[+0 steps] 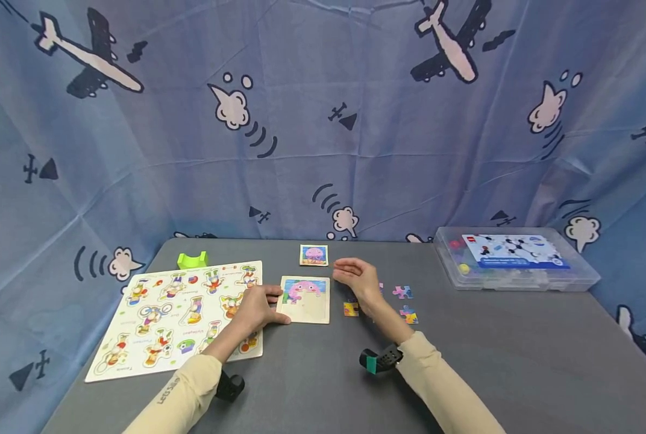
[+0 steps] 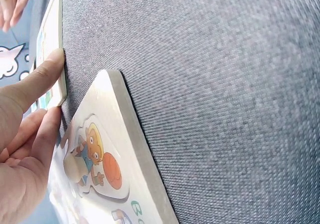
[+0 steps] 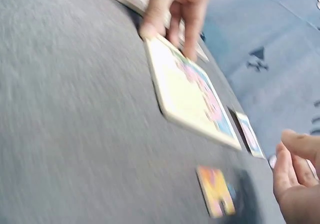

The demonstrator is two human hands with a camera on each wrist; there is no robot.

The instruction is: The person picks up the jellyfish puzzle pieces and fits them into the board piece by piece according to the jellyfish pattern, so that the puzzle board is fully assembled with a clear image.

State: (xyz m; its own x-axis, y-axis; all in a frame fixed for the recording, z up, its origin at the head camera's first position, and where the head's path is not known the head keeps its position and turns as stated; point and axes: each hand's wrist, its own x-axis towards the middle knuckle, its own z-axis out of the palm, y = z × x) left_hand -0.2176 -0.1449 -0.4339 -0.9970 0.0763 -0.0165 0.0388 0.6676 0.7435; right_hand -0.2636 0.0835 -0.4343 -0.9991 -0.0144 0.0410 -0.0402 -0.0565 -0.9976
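In the head view, two cream sleeves (image 1: 448, 386) reach in from the bottom edge of the frame, each with a black wrist camera (image 1: 381, 360) strapped near the cuff. The left hand (image 1: 259, 306) grasps the left side of a small puzzle tray (image 1: 309, 310) that lies on the grey tabletop (image 1: 301, 374) just below the middle of the frame. Pieces of a pink picture fill the tray's upper part, and the lower part shows bare wood. The right hand (image 1: 360, 283) is held to the right of the tray, fingers loosely bent, with nothing seen in its grasp. Loose puzzle pieces (image 1: 402, 292) lie around and beyond it. A picture card (image 1: 314, 255) lies above the tray. At the left, a large board (image 1: 211, 304) of cartoon figures has a green block (image 1: 193, 260) at its top edge; a clear plastic case (image 1: 518, 282) lies at the right, before a blue curtain (image 1: 301, 60).

In the left wrist view, thumb and finger pinch the tray at upper left, and the large board's corner fills the lower middle.

In the right wrist view, somewhat blurred, the loosely curled right hand is at lower right, the tray is at the centre, and a yellow-orange piece (image 3: 215, 189) lies below it.
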